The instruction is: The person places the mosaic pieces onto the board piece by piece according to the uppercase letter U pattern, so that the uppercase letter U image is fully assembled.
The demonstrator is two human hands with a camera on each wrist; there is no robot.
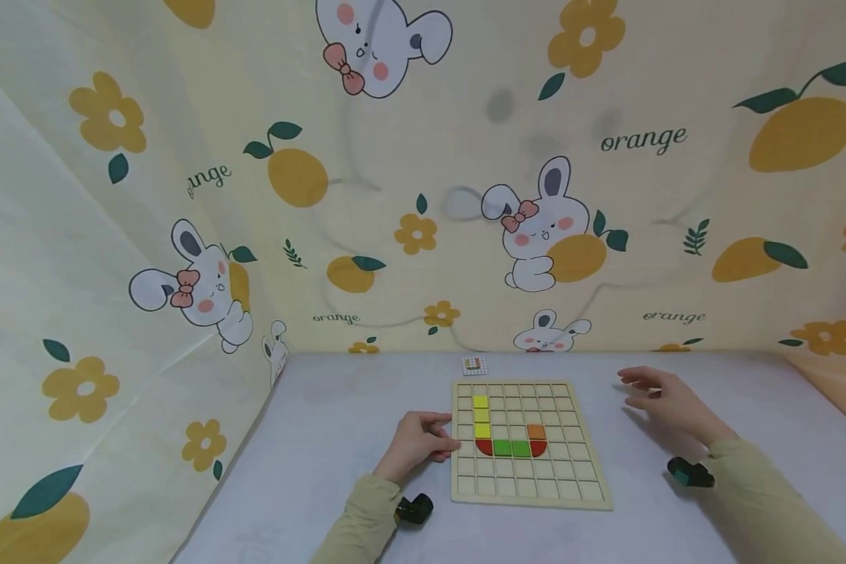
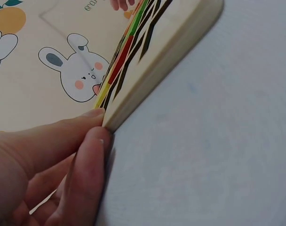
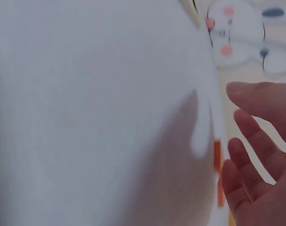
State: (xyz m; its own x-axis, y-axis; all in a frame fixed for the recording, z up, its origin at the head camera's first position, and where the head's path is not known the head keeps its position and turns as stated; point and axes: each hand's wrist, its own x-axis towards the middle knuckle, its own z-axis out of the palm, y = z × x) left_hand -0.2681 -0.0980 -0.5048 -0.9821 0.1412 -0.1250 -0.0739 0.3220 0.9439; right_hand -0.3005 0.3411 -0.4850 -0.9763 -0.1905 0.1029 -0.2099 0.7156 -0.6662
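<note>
A pale wooden grid board (image 1: 564,479) lies on the table. On it a column of yellow tiles (image 1: 481,417) runs down to a red rounded tile (image 1: 484,447). Two green tiles (image 1: 511,448) follow, then a second red rounded tile (image 1: 538,449) with an orange tile (image 1: 536,432) above it. My left hand (image 1: 417,442) holds the board's left edge with thumb and index finger. Right of the board my right hand (image 1: 677,403) hovers, its fingers loosely bent around nothing. Beyond those fingers, the right wrist view shows loose orange pieces (image 3: 217,155), partly hidden.
A small pattern card (image 1: 475,366) lies behind the board, near the back wall. Printed cloth (image 1: 423,157) with rabbits and oranges hangs at the back and left. Each wrist bears a dark camera (image 1: 414,509).
</note>
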